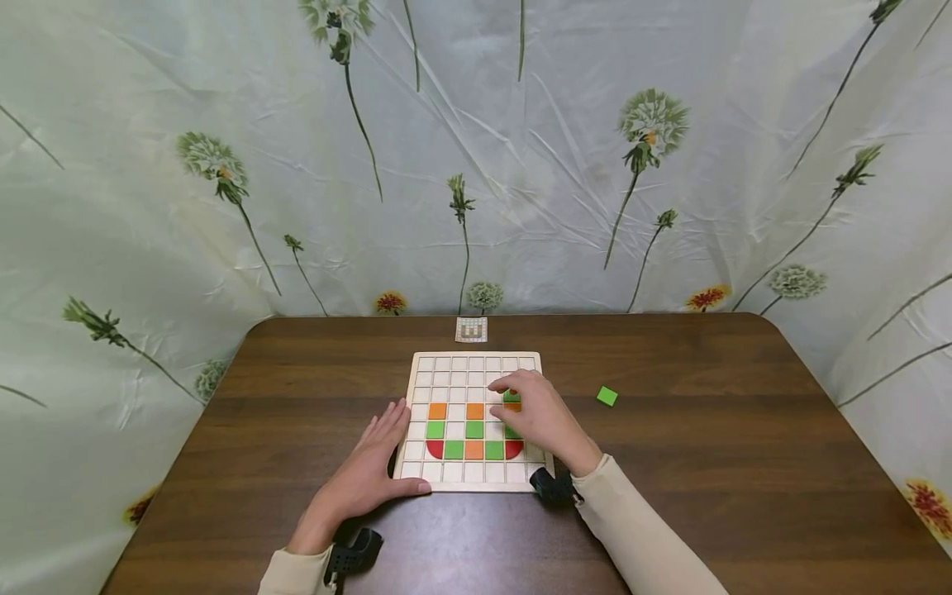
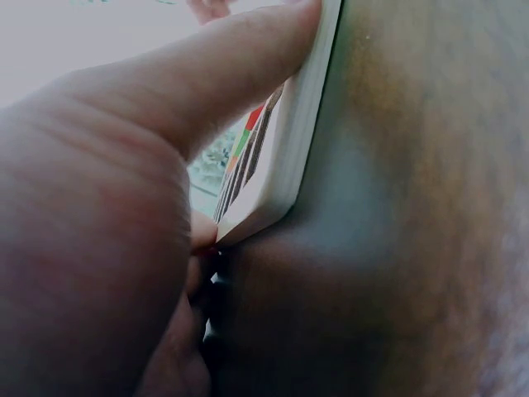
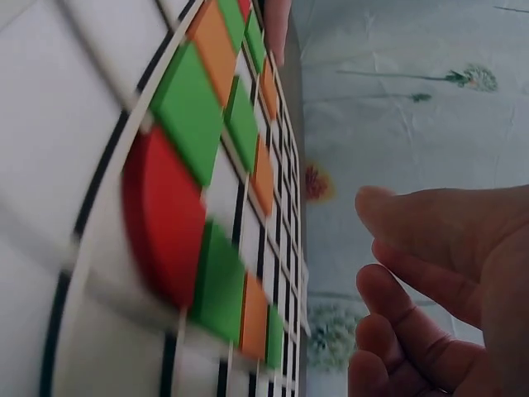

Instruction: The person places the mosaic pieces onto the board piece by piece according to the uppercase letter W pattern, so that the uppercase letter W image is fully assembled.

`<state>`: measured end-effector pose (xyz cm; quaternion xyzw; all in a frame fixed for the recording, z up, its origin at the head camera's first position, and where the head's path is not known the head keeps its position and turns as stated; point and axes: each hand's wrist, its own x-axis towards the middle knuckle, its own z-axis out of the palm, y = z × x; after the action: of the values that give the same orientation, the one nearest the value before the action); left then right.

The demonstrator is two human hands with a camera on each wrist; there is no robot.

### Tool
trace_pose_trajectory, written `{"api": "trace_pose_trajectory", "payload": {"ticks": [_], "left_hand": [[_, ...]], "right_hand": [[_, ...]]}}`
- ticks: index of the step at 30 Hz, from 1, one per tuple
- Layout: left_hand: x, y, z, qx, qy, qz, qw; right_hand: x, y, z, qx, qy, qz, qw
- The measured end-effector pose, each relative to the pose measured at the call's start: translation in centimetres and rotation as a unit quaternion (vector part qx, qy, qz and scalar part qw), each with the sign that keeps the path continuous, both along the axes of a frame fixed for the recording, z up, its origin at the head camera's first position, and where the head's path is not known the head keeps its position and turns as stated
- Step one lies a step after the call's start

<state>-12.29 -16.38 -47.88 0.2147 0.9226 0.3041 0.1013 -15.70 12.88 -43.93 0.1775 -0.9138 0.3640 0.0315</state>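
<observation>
A white gridded board point(image 1: 452, 473) lies on the table, bearing green point(image 1: 474, 430), orange point(image 1: 437, 411) and red tiles point(image 1: 435, 449); the red ones have a rounded corner. My left hand point(image 1: 368, 467) rests along the board's left side, fingers extended, its thumb over the front edge. Over the board's right part hovers my right hand point(image 1: 541, 413), thumb and index finger apart with nothing between them in the head view. It partly covers the right column, where the right wrist view shows a red tile point(image 3: 165, 215), then green point(image 3: 219, 281), orange and green ones.
One loose green tile point(image 1: 606, 396) lies on the brown table point(image 1: 684, 446), right of the board. Behind the board, near the far table edge, lies a small card point(image 1: 471, 330) with a printed grid pattern. A flower-printed curtain point(image 1: 550, 165) hangs behind the table.
</observation>
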Motion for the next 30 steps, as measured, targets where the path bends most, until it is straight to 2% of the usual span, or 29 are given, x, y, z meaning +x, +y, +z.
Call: {"api": "trace_pose_trajectory", "payload": {"ticks": [12,23,30], "left_hand": [[0.0,0.0,-0.1,0.001,0.002,0.0,1.0],[0.1,-0.1,-0.2,0.006,0.016,0.004,0.9998],[0.1,-0.1,-0.1,0.002,0.004,0.001,1.0]], "right_hand": [[1.4,4.6,-0.1,0.026,-0.025,-0.066,0.9972],[1.8,8.4,-0.6,0.021,-0.001,-0.081,0.9965],[1.7,10.6,-0.7,0.014,0.002,-0.099,0.995]]}}
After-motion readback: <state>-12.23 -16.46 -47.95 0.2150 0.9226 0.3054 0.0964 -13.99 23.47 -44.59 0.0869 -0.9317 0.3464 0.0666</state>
